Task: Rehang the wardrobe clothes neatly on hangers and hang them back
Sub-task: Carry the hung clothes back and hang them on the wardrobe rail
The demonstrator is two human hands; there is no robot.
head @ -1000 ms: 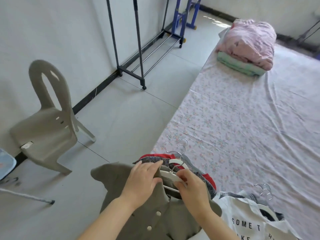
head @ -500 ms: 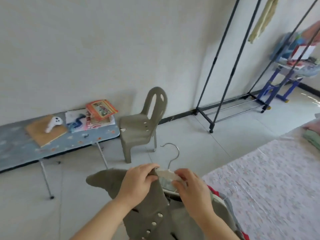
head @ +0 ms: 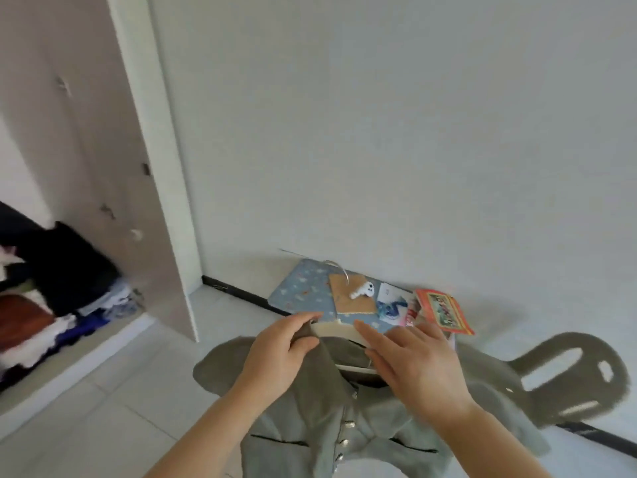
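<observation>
A grey-green buttoned jacket (head: 331,419) hangs on a white hanger (head: 339,330) held up in front of me. The hanger's metal hook (head: 339,269) rises above it. My left hand (head: 279,357) grips the jacket's collar and the hanger's left end. My right hand (head: 417,367) lies over the hanger's right side with its fingers nearly straight. An open wardrobe (head: 113,188) stands at the left, with folded and piled clothes (head: 51,298) inside it.
A low blue ironing board (head: 303,291) against the wall carries a brown pad, a small white device (head: 362,291) and booklets (head: 443,313). A grey plastic chair (head: 568,377) stands at the right behind the jacket. Tiled floor lies below.
The view has swung left from the bed and clothes rack to the wardrobe. Both hands have stayed on the hanger, carrying the jacket along; the right hand's fingers have straightened.
</observation>
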